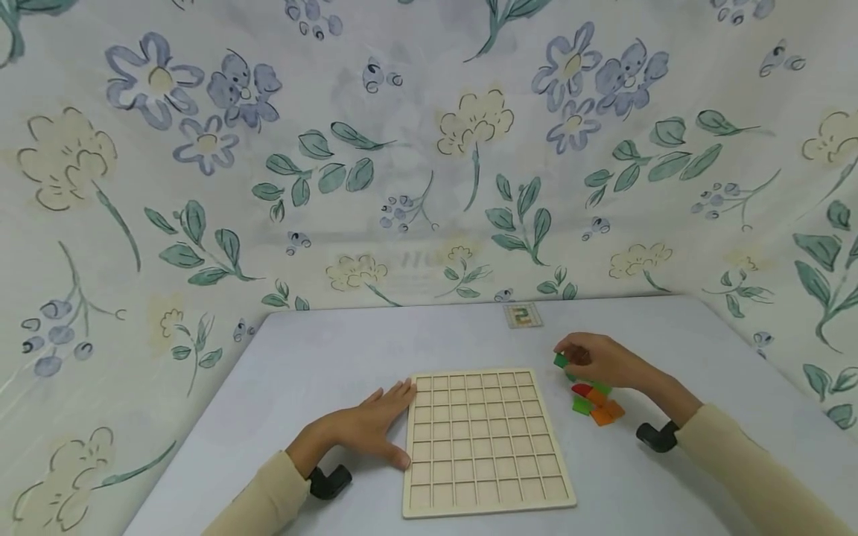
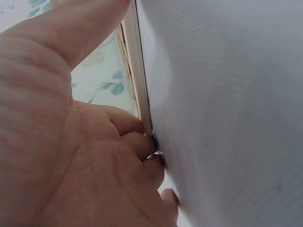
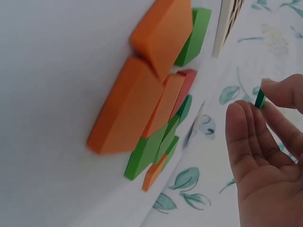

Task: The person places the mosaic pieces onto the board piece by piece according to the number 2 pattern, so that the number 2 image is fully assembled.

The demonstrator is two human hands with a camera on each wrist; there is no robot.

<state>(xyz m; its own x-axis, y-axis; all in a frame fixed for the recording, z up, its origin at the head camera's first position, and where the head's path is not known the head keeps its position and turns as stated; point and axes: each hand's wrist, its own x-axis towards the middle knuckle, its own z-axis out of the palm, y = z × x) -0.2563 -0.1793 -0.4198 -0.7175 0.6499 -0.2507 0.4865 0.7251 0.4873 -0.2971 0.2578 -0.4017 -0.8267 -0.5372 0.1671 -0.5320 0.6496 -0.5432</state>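
Observation:
A pale wooden board (image 1: 479, 439) with a raised grid of square cells lies flat on the table. My left hand (image 1: 372, 428) rests beside it, thumb and fingertips touching its left edge; that edge (image 2: 135, 71) also shows in the left wrist view. To the right of the board, my right hand (image 1: 606, 361) pinches a small dark green tile (image 3: 260, 98) between thumb and fingers, above the table. Below this hand lies a loose cluster of flat tiles: orange tiles (image 3: 123, 109), light green tiles (image 3: 147, 151), a red tile (image 3: 185, 92) and another dark green tile (image 3: 184, 109).
A small square card (image 1: 523, 315) with a coloured pattern lies near the back edge of the white table (image 1: 362, 339). Behind and at the sides hangs a flowered cloth (image 1: 429, 260). Each wrist wears a black camera mount (image 1: 328, 482).

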